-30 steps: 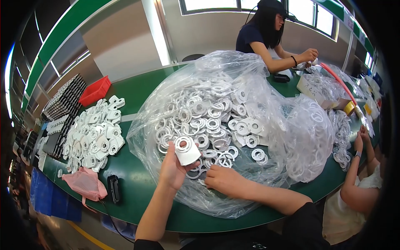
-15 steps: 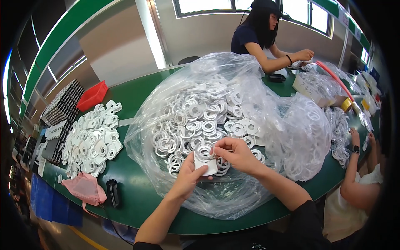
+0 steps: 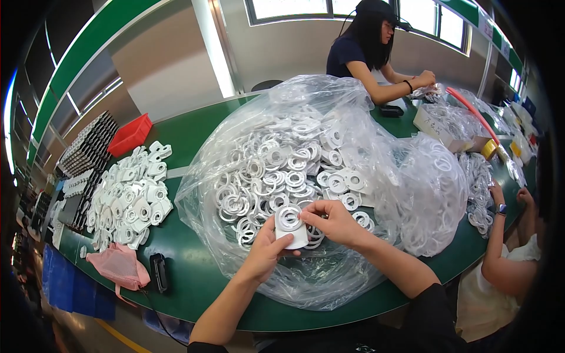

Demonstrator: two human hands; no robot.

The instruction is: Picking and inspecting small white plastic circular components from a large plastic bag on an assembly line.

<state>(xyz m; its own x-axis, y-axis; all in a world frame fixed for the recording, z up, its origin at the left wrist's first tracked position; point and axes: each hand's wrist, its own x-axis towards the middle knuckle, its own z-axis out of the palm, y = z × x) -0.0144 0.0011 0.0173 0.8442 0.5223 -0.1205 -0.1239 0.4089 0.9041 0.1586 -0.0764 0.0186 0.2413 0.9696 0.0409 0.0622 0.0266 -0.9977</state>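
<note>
My left hand (image 3: 265, 250) grips a white flat part (image 3: 294, 237) with a rounded end, its thumb lying on the lower face. A silvery-white ring (image 3: 288, 218) rests on the round end of that part. My right hand (image 3: 336, 222) pinches the right side of the ring between thumb and fingers; the fingertips partly cover it. Just beyond both hands, a heap of loose white rings (image 3: 276, 156) fills an open clear plastic bag (image 3: 206, 138) on the green table.
At the left lie a pile of white plate parts (image 3: 126, 197), stacked dark trays (image 3: 88, 144), a red bin (image 3: 130, 134), a pink pouch (image 3: 120, 267) and a black object (image 3: 159, 272). Co-workers sit across and at the right, near bagged parts (image 3: 453, 120) and yellow tape (image 3: 489, 148).
The ring now lies flatter against the white part, where before it was tilted up at the round end. My hands have barely moved. The co-worker opposite has lowered their hands slightly.
</note>
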